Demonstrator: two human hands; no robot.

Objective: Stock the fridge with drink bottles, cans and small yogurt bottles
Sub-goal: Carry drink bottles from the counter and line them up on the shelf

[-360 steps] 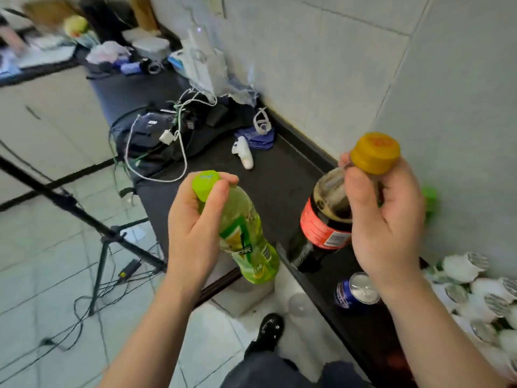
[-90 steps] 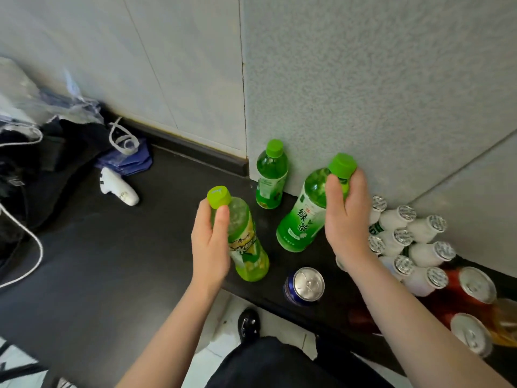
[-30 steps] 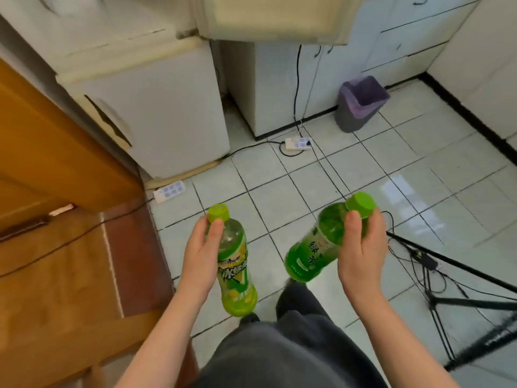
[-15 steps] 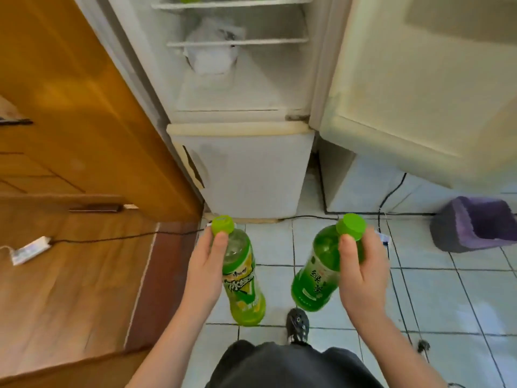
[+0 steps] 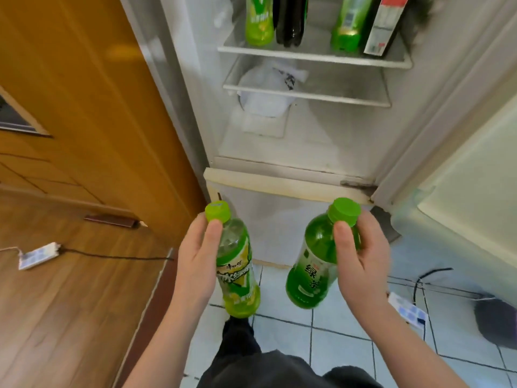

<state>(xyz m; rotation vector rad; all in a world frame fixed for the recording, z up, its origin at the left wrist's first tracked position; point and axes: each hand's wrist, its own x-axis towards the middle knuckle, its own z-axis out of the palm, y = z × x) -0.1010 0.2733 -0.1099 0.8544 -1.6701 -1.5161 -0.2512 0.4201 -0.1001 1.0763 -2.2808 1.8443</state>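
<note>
My left hand (image 5: pixel 195 264) grips a yellow-green drink bottle (image 5: pixel 237 275) by its neck and shoulder, cap up. My right hand (image 5: pixel 361 261) grips a darker green tea bottle (image 5: pixel 313 270) near its cap, the bottle tilted with its base to the left. Both hang in front of the open fridge (image 5: pixel 293 152). On the fridge's upper wire shelf (image 5: pixel 313 56) stand a yellow-green bottle (image 5: pixel 258 23), a dark bottle (image 5: pixel 291 23), another green bottle (image 5: pixel 347 29) and a dark bottle with a red and white label (image 5: pixel 382 29).
A white bag (image 5: pixel 268 91) lies under the lower wire shelf. The fridge door (image 5: pixel 470 177) stands open at the right. An orange wooden door (image 5: pixel 92 93) is at the left. Power strips (image 5: pixel 37 254) and cables lie on the floor, a purple bin (image 5: pixel 498 326) at far right.
I have turned from the counter to the fridge with both bottles in my hands. Over the last second the view has risen, and the stocked upper shelf is in sight.
</note>
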